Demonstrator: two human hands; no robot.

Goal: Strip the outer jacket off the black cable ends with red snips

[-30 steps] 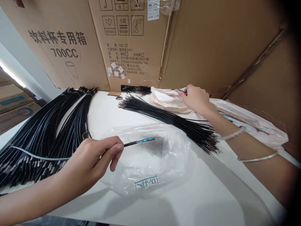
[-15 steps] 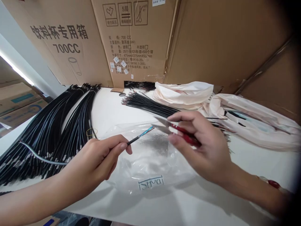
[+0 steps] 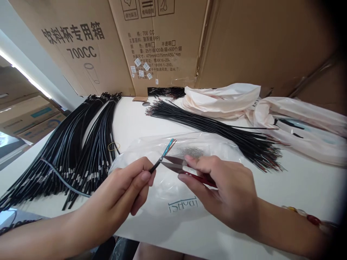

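Note:
My left hand (image 3: 132, 184) pinches a black cable (image 3: 155, 166) close to its stripped end. Blue and copper-coloured inner wires (image 3: 169, 147) fan out from that end, pointing up and to the right. In my right hand (image 3: 222, 187) is a pair of red-handled thread snips (image 3: 177, 167). The tips of their blades meet the cable where the black sheath ends and the inner wires begin. Below both hands lies a clear plastic bag (image 3: 162, 191) with fine dark clippings (image 3: 191, 152) on it.
Bundles of black cables (image 3: 94, 144) spread over the table's left side. Another cable bundle (image 3: 211, 126) lies behind my right hand, beside pale plastic wrapping (image 3: 222, 99). Large cardboard boxes (image 3: 162, 43) stand along the back. A grey cable (image 3: 65, 182) crosses the left bundles.
The snips have moved left and down onto the end of the cable's sheath. My left hand has shifted slightly, and the inner wires now point more steeply upward. The view has shifted a little.

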